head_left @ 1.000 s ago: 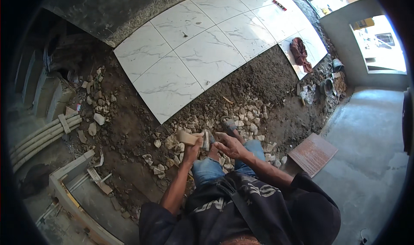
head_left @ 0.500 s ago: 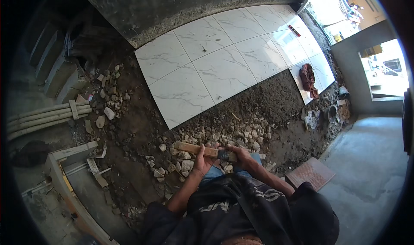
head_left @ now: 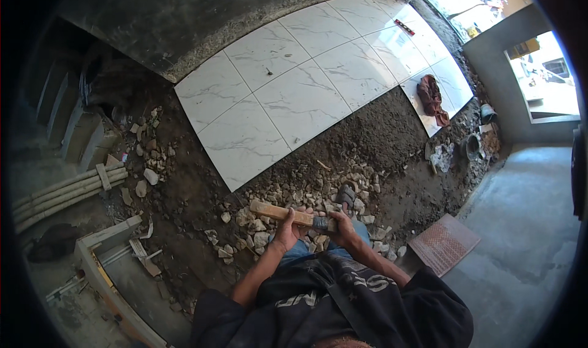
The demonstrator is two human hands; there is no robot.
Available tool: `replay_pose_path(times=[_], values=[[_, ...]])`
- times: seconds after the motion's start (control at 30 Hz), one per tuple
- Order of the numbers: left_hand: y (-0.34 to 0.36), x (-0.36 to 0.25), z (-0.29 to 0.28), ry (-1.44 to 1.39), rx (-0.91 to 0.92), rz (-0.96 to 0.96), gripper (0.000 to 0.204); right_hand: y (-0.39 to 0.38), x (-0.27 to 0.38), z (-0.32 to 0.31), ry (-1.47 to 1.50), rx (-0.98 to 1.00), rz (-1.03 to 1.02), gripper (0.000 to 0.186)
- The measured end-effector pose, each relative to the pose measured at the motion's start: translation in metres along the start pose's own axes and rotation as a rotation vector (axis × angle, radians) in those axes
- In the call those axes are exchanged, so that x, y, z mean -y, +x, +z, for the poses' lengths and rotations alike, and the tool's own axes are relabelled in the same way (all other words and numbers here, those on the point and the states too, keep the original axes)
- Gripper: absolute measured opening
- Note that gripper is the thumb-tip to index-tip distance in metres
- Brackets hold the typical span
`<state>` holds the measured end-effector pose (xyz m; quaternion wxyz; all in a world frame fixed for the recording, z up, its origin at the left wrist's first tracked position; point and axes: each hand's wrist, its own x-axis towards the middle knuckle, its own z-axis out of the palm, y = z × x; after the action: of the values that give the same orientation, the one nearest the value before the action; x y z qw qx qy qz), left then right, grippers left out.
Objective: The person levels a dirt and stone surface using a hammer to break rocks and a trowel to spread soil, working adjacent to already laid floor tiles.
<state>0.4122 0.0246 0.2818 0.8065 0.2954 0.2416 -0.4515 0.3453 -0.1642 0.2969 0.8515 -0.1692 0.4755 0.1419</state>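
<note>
In front of my body is a short wooden bar (head_left: 268, 210), held roughly level, with a dark band (head_left: 320, 222) wrapped around it towards its right end. My left hand (head_left: 288, 230) is closed around the middle of the bar, thumb on top. My right hand (head_left: 344, 229) grips the right end beside the dark band. The bar's left end sticks out bare past my left hand. Broken stones (head_left: 294, 192) lie on the soil below it, and a foot in a dark sandal (head_left: 346, 195) shows just past my right hand.
White marbled tiles (head_left: 300, 97) cover the ground ahead, bordered by dark soil (head_left: 380, 130). On them lie a reddish-brown cloth (head_left: 432, 100) and a small red level (head_left: 404, 27). A patterned tile (head_left: 444, 245) rests at right. Bamboo poles (head_left: 67, 195) and a concrete ledge (head_left: 110, 232) are at left.
My view has shifted, so the tiles sit higher and further left. The sandalled foot now shows beyond my right hand. Both hands keep their hold on the wooden bar.
</note>
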Motion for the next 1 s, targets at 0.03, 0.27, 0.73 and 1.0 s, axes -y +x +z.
replay_pose_path(times=[0.03,0.27,0.73,1.0], values=[[0.007,0.007,0.005,0.124,-0.006,-0.024,0.060,0.000,0.008,-0.008,-0.031,-0.069,-0.044,0.024],[0.048,0.059,-0.007,1.310,-0.179,-0.315,0.079,0.034,0.095,-0.122,0.132,-0.274,-0.094,0.020],[0.129,0.144,-0.090,1.930,-0.425,-0.876,0.074,0.259,0.146,-0.294,0.429,-0.478,-0.175,0.025],[0.145,0.118,-0.166,2.164,-0.493,-0.791,0.071,0.468,0.104,-0.341,0.578,-0.465,-0.324,0.027]])
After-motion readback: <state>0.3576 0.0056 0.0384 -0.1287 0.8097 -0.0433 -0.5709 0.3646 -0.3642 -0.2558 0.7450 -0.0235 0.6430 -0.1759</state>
